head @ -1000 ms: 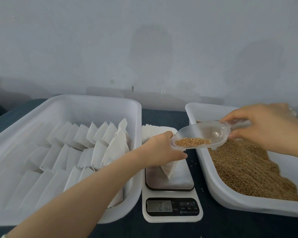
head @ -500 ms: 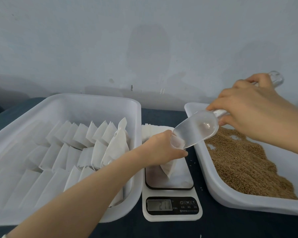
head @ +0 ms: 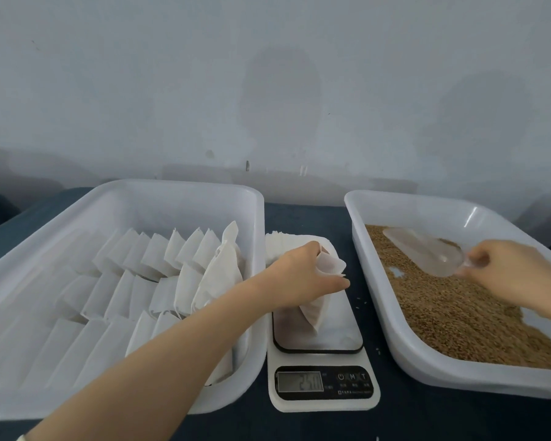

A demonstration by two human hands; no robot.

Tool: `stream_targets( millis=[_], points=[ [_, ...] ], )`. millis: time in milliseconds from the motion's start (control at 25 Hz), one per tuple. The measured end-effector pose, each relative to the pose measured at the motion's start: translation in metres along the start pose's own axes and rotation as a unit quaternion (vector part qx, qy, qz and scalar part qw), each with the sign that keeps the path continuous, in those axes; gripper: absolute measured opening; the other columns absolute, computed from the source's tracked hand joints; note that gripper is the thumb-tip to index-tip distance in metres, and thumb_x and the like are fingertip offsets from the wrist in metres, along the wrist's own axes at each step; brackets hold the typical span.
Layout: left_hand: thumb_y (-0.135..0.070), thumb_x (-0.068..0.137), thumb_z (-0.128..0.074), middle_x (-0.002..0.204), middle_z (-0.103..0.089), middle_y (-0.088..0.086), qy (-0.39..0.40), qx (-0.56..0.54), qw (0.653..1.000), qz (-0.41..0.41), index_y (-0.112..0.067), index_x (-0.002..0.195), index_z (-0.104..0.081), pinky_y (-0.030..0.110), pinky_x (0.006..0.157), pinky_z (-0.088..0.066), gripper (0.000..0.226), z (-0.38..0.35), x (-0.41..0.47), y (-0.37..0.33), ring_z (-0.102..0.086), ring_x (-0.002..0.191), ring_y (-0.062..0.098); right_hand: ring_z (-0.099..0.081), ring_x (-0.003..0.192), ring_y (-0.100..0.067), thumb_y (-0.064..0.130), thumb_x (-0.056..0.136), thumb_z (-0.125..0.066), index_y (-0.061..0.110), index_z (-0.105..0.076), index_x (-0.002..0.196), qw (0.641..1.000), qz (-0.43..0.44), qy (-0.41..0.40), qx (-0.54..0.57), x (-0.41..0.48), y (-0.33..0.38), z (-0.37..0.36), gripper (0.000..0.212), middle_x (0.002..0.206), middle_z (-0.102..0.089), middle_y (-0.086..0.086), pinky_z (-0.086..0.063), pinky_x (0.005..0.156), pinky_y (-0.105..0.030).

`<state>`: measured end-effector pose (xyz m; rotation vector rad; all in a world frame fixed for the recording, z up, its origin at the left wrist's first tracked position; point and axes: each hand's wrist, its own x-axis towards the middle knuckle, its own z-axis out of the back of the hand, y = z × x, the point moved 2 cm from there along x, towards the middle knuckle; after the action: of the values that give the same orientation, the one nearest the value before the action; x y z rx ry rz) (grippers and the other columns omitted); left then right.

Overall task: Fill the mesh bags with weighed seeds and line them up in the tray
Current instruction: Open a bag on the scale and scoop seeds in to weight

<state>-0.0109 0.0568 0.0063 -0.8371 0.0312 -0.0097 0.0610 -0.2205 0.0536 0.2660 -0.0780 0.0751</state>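
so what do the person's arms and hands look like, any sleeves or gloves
No gloves, rings or watch show on the left hand or right hand. Both forearms are bare in view; a pale sliver low on the left arm may be a sleeve edge.

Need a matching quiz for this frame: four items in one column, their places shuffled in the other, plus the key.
Things:
1. clear scoop
2. mesh bag gripped by the left hand
3. finished bags
4. scale

Places:
a. in rows in the left tray
b. on the seeds in the right tray
c. between the two trays
d. on the scale's platform

Pairs: 1-b, 2-d, 3-a, 4-c.
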Motion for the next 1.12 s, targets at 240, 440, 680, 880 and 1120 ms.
stream_targets(
  millis=[240, 440, 680, 880, 1120],
  points=[
    [-0.056, 0.078, -0.064, 0.098, -0.057, -0.012, 0.001, 0.004, 1.000, 0.000, -0.028, 0.108, -0.048, 0.030, 0.079, -0.051, 0.044, 0.000, 0.002, 0.000, -0.056, 0.089, 0.006, -0.058, 0.067, -0.016, 0.027, 0.088, -0.065, 0.008, -0.063, 0.077, 0.992, -0.077, 0.101, -0.026, 0.021, -0.010, -0.048, 0.022, 0.074, -0.062, -0.004, -0.041, 0.052, -0.026],
    [-0.056, 0.079, -0.064, 0.098, -0.056, -0.014, 0.005, 0.001, 1.000, -0.003, -0.030, 0.108, -0.047, 0.030, 0.080, -0.053, 0.042, 0.001, 0.001, -0.001, -0.055, 0.088, 0.005, -0.061, 0.073, -0.017, 0.034, 0.082, -0.071, 0.010, -0.064, 0.082, 0.986, -0.095, 0.130, -0.034, 0.021, -0.007, -0.049, 0.025, 0.081, -0.066, -0.005, -0.041, 0.053, -0.024],
    [-0.053, 0.080, -0.064, 0.099, -0.056, -0.012, 0.009, -0.004, 1.000, 0.003, -0.029, 0.107, -0.048, 0.025, 0.073, -0.050, 0.040, 0.002, 0.000, -0.003, -0.056, 0.088, 0.007, -0.063, 0.078, -0.009, 0.048, 0.085, -0.059, 0.047, -0.056, 0.110, 0.971, 0.125, 0.032, 0.203, -0.021, 0.061, -0.016, 0.026, 0.095, -0.061, 0.017, -0.049, 0.059, -0.023],
    [-0.049, 0.080, -0.066, 0.090, -0.057, -0.012, -0.006, -0.037, 0.999, 0.003, -0.025, 0.099, -0.052, 0.019, 0.062, -0.039, 0.034, 0.006, 0.000, -0.008, -0.054, 0.079, 0.003, -0.059, 0.089, -0.001, 0.062, 0.082, -0.052, 0.048, -0.050, 0.115, 0.924, 0.284, 0.239, 0.093, -0.049, 0.120, -0.029, 0.036, 0.095, -0.059, 0.020, -0.049, 0.078, -0.023],
    [-0.036, 0.096, -0.048, 0.104, -0.062, -0.001, -0.012, -0.184, 0.982, 0.028, -0.020, 0.103, -0.058, 0.033, 0.093, -0.048, 0.020, 0.010, 0.000, -0.009, -0.059, 0.101, 0.015, -0.057, 0.067, 0.006, 0.041, 0.086, -0.064, 0.035, -0.062, 0.090, 0.944, 0.251, 0.152, 0.150, -0.027, 0.122, -0.050, 0.008, 0.080, -0.063, 0.014, -0.041, 0.057, -0.009]
  ],
)
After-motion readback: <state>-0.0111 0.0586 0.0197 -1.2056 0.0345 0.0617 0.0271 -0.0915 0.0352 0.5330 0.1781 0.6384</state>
